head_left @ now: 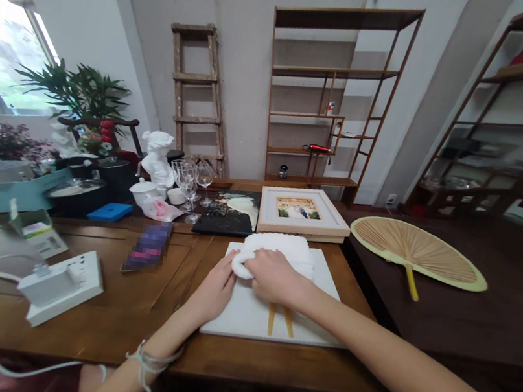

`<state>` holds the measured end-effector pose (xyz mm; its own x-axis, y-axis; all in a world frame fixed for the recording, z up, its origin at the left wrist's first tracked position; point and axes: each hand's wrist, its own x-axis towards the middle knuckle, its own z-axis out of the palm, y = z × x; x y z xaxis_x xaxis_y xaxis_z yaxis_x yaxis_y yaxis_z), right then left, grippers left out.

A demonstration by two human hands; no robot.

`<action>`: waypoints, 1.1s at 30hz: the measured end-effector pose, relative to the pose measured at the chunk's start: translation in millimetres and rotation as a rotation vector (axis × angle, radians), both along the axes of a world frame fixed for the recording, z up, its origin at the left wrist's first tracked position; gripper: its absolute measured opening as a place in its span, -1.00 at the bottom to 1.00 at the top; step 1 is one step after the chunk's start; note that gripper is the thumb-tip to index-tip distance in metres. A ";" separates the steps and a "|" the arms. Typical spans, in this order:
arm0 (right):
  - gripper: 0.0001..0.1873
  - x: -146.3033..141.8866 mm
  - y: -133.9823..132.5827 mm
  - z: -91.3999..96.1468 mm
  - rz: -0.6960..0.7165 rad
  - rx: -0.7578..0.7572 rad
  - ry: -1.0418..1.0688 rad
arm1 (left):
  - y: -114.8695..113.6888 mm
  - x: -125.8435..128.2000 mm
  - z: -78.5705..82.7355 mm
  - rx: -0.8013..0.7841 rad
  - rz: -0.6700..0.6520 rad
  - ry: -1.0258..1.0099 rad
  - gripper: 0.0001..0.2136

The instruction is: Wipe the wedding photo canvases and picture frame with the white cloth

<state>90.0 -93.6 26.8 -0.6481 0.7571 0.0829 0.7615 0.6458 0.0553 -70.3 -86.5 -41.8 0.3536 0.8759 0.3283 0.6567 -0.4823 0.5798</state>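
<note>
A white board (244, 314) lies flat on the wooden table in front of me. Across its upper part is a thick, soft white cloth (286, 247) with a scalloped far edge, folded or bunched at the left. My right hand (274, 273) has its fingers curled on the cloth's left end, gripping it. Along the board's left edge rests my left hand (215, 287), fingers stretched out, their tips beside the cloth's left end. Two tan strips (289, 323) show on the board below my right wrist; my forearm covers the board's right part.
Behind the board stand a framed photo (299, 209), a dark textured panel (227, 214) and several wine glasses (189, 178). To the left are a power strip (68, 285), a purple packet (148, 248) and a blue box (110, 211). A palm-leaf fan (383, 237) lies right.
</note>
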 end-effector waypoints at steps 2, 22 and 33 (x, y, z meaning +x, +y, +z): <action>-0.72 -6.5 -3.8 -0.2 -0.019 0.003 -0.018 | 1.4 -2.2 -3.2 -0.006 0.005 -0.009 -0.57; -0.76 14.9 -57.7 7.1 0.129 -0.103 0.030 | 5.9 -6.3 -10.6 0.008 -0.018 0.009 -0.59; -0.77 -2.0 56.1 29.9 -0.035 -0.275 0.010 | 0.5 0.2 2.1 0.000 0.000 0.074 -0.60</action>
